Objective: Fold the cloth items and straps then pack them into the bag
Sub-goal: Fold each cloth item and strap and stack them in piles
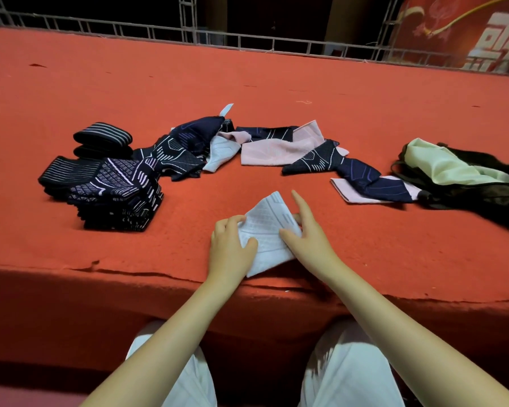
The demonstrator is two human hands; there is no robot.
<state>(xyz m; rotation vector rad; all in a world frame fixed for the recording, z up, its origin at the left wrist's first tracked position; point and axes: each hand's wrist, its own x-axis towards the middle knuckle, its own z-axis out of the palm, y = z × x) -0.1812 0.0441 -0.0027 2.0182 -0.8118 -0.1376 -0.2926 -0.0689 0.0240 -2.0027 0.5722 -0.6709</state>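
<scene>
Both hands work a white cloth (269, 230) lying near the desk's front edge, at 6 o'clock from the scattered pile. The left hand (231, 245) grips the cloth's left side, fingers curled over the top and thumb pressed onto the fabric. The right hand (309, 233) pinches the right edge between thumb and curled fingers, while its index finger points straight out toward 12 o'clock. The cloth is thin knit with faint ribbed lines, folded to a rough diamond.

At 10 o'clock sits a neat stack of folded dark cloths (112, 195) with pale striped patterning, squared at the edges. Behind it, two rolled striped straps (102, 139) rest one on the other. Loose navy and pink cloths (265, 151) sprawl crumpled across 12 o'clock. At 2 o'clock the black bag (476, 189) lies slumped and open, pale green lining showing. The desk (276, 83) is covered in rough red felt.
</scene>
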